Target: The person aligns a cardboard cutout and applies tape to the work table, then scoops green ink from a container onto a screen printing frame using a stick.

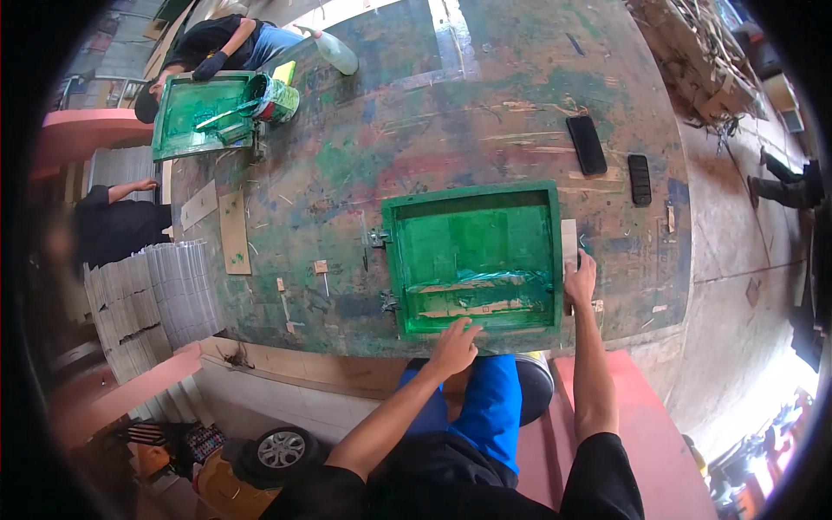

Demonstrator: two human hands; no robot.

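Observation:
A green-stained screen-printing frame [472,243] lies at the near edge of the table, with a streak of teal ink [503,276] across its lower part. Metal hinge clamps [378,237] sit along its left side. My left hand [454,347] is at the frame's near edge, fingers apart and nothing in them. Beside the frame's right edge, my right hand [581,282] has its thumb and fingers closed on a narrow beige cardboard strip [568,238]. Part of the strip is hidden by that hand.
Two dark phone-like devices, a larger one [587,145] and a smaller one [640,179], lie right on the stained table [459,139]. Across it, a gloved person holds another green frame [178,113] beside an ink bucket [279,102] and a spray bottle [334,52]. Stacked grey sheets [130,303] stand left.

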